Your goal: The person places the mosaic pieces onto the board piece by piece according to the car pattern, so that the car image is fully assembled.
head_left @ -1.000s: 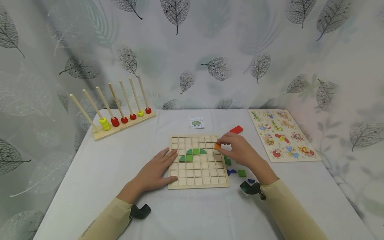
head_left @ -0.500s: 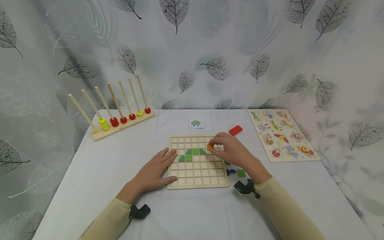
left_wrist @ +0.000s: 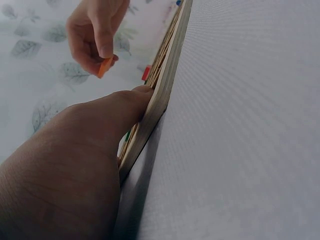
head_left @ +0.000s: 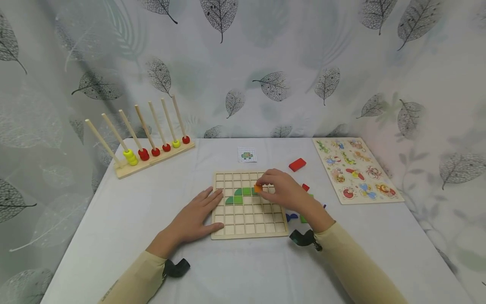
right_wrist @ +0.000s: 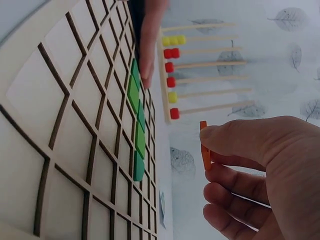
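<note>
My right hand [head_left: 282,190] pinches a small flat orange tile [right_wrist: 205,146] between thumb and fingertips, held above the wooden grid board [head_left: 250,228]. In the head view it hovers over the rightmost green piece. Several green pieces, squares [head_left: 238,199] and rounded ones [head_left: 229,200], sit in cells at the board's upper middle. My left hand [head_left: 195,215] lies spread at the board's left edge, with its fingers and thumb resting on the frame. In the left wrist view the thumb [left_wrist: 125,107] rests on the board's rim.
A picture card [head_left: 247,155] lies behind the board. Red blocks [head_left: 297,164] and blue and green pieces [head_left: 292,217] lie to its right, partly hidden by my right arm. A peg abacus [head_left: 155,157] stands at back left, an animal puzzle board [head_left: 357,171] at back right.
My right hand has carried the orange tile leftward, from the board's right edge to over the green pieces. The left hand stays in place.
</note>
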